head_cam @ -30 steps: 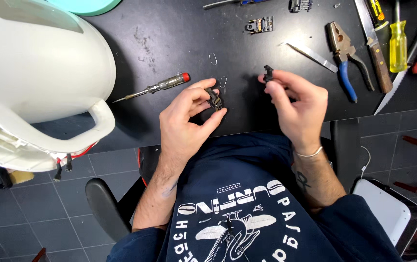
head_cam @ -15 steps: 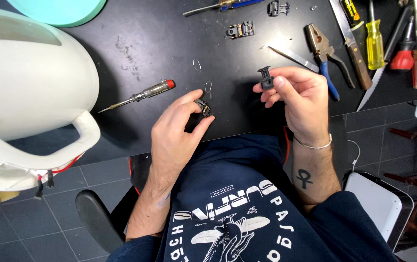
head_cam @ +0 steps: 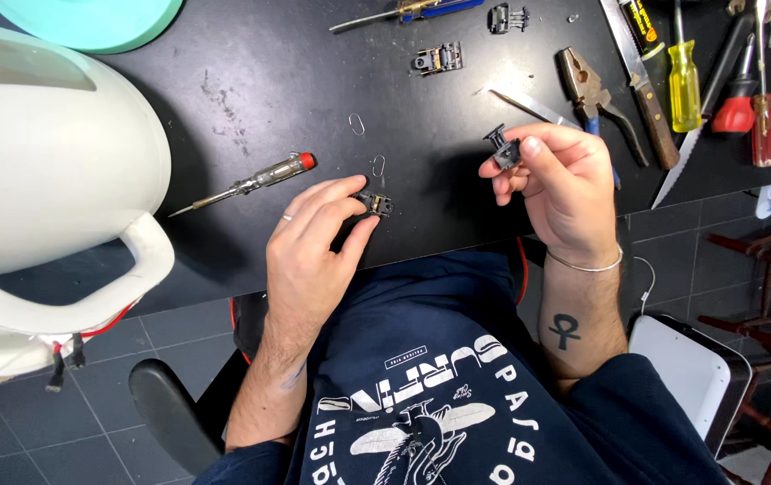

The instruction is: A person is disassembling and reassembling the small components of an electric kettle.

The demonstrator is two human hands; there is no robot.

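Overhead view of a matte black bench point(head_cam: 251, 81) with faint scuffs on its surface. The left hand point(head_cam: 313, 247) pinches a small metal-and-black clip part point(head_cam: 374, 204) between thumb and fingertips, low against the bench near its front edge; a thin ring shows on one finger. The right hand point(head_cam: 565, 193) closes its thumb and fingers on a small black plastic part point(head_cam: 502, 148), raised just above the bench at about 2 o'clock from the left hand; a thin metal bracelet circles that wrist. The two hands are apart, each clamped on its own piece, with bare bench between them. At 10 o'clock from the left hand lies a slim screwdriver point(head_cam: 246, 183) with a clear handle and red cap, its shaft pointing towards a large smooth white plastic housing point(head_cam: 39, 171) with a looped handle. Two small wire loops point(head_cam: 356, 123) lie at 12 o'clock from the left hand. Farther up sits another small metal clip point(head_cam: 437, 59). At 1 o'clock from the right hand lie pliers point(head_cam: 587, 85) with blue grips, a wooden-handled knife point(head_cam: 646, 99), a yellow-handled screwdriver point(head_cam: 683, 76) and a red-handled screwdriver point(head_cam: 762, 121). A turquoise round lid point(head_cam: 89, 18) shows at the top left edge.
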